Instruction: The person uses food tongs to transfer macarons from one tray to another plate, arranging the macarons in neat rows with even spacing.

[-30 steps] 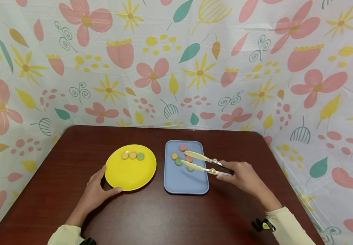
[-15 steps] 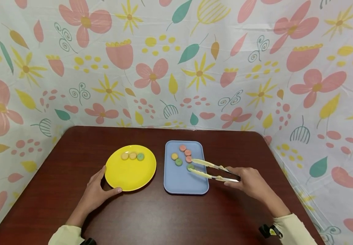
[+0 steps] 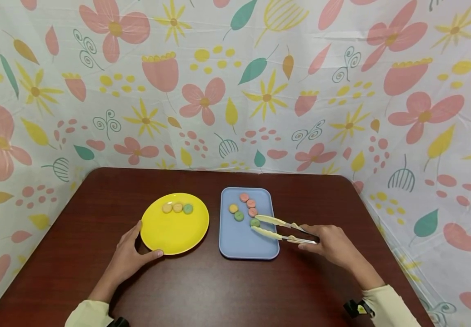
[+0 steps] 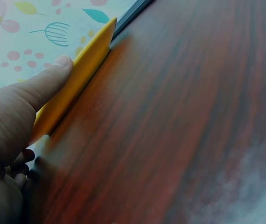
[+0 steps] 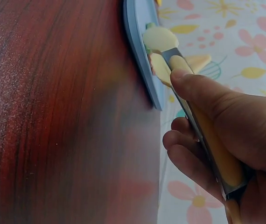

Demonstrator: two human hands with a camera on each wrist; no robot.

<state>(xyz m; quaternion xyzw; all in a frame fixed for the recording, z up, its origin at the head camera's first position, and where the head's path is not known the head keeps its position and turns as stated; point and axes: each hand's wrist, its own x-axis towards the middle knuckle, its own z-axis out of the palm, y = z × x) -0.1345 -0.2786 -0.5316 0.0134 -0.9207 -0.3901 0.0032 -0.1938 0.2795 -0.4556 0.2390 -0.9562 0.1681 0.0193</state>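
Observation:
My left hand (image 3: 129, 254) holds the yellow plate (image 3: 174, 234) at its left and near edge, the thumb on the rim in the left wrist view (image 4: 60, 63). Two pale yellow discs and one green disc (image 3: 188, 209) lie in a row on that plate. In my right hand (image 3: 329, 243) is a pair of tongs (image 3: 288, 231) with cream tips, spread apart over the right side of the blue tray (image 3: 235, 243). One green disc (image 3: 254, 222) sits between those tips. Three pink discs (image 3: 252, 204), a yellow disc (image 3: 233, 209) and another green disc (image 3: 238, 216) lie farther left.
Plate and tray stand apart on a dark brown wooden table (image 3: 202, 290). A flower-printed cloth (image 3: 227, 91) hangs behind and at both sides of the table.
The tongs have moved right and nearer to me, from over the pink discs to the green disc by the tray's right side. Their tips are closer together. My left hand has kept its place.

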